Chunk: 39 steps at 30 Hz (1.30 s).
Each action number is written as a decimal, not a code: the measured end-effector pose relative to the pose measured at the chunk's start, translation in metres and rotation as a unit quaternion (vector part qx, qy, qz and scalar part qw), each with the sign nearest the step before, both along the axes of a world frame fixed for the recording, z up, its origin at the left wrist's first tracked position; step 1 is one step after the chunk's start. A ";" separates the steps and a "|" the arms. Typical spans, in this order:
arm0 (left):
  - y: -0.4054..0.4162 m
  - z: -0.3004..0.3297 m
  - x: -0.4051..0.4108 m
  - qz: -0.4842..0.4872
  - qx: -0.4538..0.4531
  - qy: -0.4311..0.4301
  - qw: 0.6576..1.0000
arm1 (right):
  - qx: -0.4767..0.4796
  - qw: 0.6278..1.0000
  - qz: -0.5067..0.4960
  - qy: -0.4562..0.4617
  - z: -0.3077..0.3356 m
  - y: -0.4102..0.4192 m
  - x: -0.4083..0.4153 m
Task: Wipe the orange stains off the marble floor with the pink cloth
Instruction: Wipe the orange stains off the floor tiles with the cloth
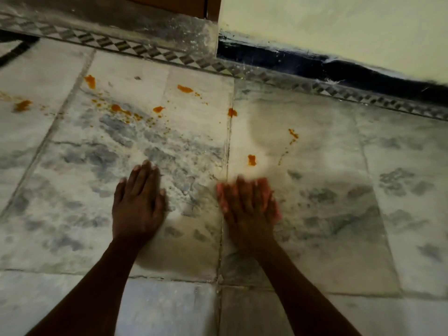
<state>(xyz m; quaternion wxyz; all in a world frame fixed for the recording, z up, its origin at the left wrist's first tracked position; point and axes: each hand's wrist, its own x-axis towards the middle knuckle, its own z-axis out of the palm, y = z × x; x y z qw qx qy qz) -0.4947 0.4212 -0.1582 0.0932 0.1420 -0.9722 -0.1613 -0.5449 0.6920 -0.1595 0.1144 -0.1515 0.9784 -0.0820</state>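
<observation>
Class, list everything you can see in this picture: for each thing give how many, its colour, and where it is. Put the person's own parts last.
marble floor: one, white with grey veins, fills most of the view.
orange stains: at least nine blots plus small specks, orange, scattered across the floor beyond the hands.
pink cloth: one, pink, flat on the floor under the right hand.
patterned border strip: one, grey and dark triangles, along the far edge of the floor.
wall: one, pale cream, upper right, with a black skirting at its foot.
door frame: brown, top centre.
left hand: one, flat on bare floor, holding nothing.
right hand: one, blurred, pressed on the cloth.
</observation>
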 end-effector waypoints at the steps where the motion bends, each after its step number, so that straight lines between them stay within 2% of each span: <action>1: 0.001 0.004 -0.002 -0.002 0.006 -0.008 1.000 | 0.012 1.000 0.010 -0.002 0.007 0.016 0.018; 3: 0.001 0.008 -0.001 0.004 0.012 -0.016 1.000 | 0.039 0.997 -0.050 -0.036 0.013 0.053 0.024; 5: 0.002 0.007 -0.002 0.011 0.015 -0.007 1.000 | 0.028 0.985 -0.167 -0.022 0.015 0.072 -0.014; 7: 0.002 0.001 -0.003 0.010 0.011 -0.001 1.000 | -0.015 0.961 -0.275 -0.009 0.010 0.059 -0.070; 8: 0.000 -0.001 -0.005 0.012 0.010 0.002 1.000 | -0.038 0.955 -0.293 -0.011 0.008 0.043 -0.093; 10: 0.000 -0.002 -0.005 0.017 0.011 -0.006 1.000 | -0.038 0.968 -0.249 -0.010 0.008 0.012 -0.105; 12: 0.001 0.002 -0.003 0.018 0.015 -0.017 1.000 | -0.024 0.990 -0.142 -0.009 0.008 0.003 -0.078; 14: 0.000 0.006 -0.004 0.018 0.018 -0.023 0.999 | -0.021 0.995 -0.098 -0.022 0.014 0.019 -0.037; 16: 0.000 0.007 -0.005 0.022 0.022 -0.022 0.999 | -0.006 0.988 -0.156 -0.018 0.013 0.043 -0.033; 18: 0.000 0.004 -0.005 0.023 0.014 -0.013 1.000 | 0.003 0.967 -0.256 -0.001 0.010 0.046 -0.071; 20: 0.000 0.001 -0.005 0.020 0.007 -0.002 1.000 | -0.040 0.944 -0.326 -0.018 0.009 0.020 -0.121; 22: 0.000 -0.001 -0.005 0.023 0.002 -0.001 1.000 | -0.054 0.959 -0.279 -0.019 0.004 -0.017 -0.138; 23: 0.001 -0.001 -0.004 0.024 0.002 -0.005 1.000 | -0.047 0.976 -0.213 0.006 0.003 -0.030 -0.131; 25: 0.002 0.002 -0.004 0.024 0.007 -0.008 1.000 | -0.032 0.996 -0.078 0.038 -0.001 -0.032 -0.089; 27: 0.000 0.004 -0.005 0.025 0.009 -0.008 1.000 | -0.026 0.999 0.005 0.029 0.004 -0.006 -0.040; 29: 0.000 0.005 -0.006 0.027 0.012 -0.011 1.000 | -0.002 1.000 -0.007 0.022 0.011 0.032 -0.034; 31: 0.001 0.004 -0.006 0.026 0.014 -0.010 1.000 | 0.012 0.994 -0.110 0.013 0.015 0.051 -0.069; 33: 0.000 0.001 -0.006 0.026 0.014 -0.015 0.999 | -0.011 0.972 -0.235 -0.003 0.012 0.037 -0.119; 34: -0.001 0.001 -0.006 0.025 0.014 -0.019 0.999 | -0.019 0.966 -0.257 -0.009 0.011 0.022 -0.137; 36: -0.001 0.002 -0.007 0.026 0.008 -0.028 0.999 | -0.025 0.978 -0.207 0.000 0.007 -0.009 -0.147; 39: 0.000 0.005 -0.008 0.031 0.010 -0.036 0.999 | -0.021 0.999 -0.036 0.029 0.007 -0.020 -0.095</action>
